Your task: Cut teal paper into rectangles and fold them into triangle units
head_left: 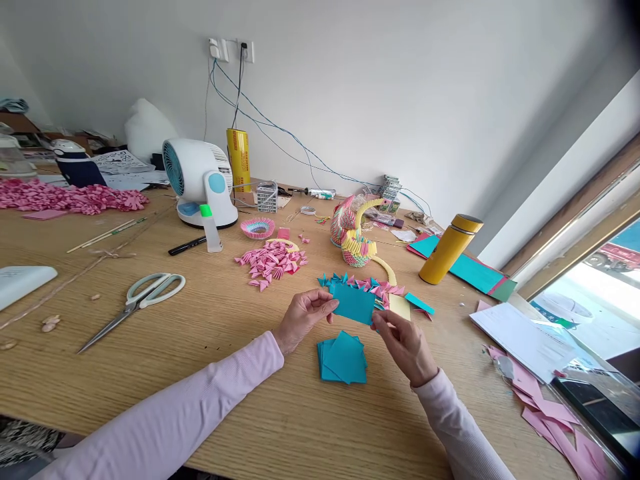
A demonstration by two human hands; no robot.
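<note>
A blue paper rectangle (353,304) is held up over the table between my two hands. My left hand (306,319) pinches its left edge with thumb and fingers. At its lower right corner, my right hand (406,341) grips it the same way. Just below lies a small stack of blue paper pieces (345,360), the top one turned askew. Behind the held paper are folded blue triangles (327,281) and pink ones, partly hidden by it. A pile of folded pink paper pieces (270,263) sits farther left.
Scissors (135,303) lie to the left. A white fan (200,180), a glue bottle (212,233) and a black marker (186,246) stand or lie behind them. Folded-paper swans (357,247) are at the back; a yellow flask (450,250) and pink paper strips (550,410) are right.
</note>
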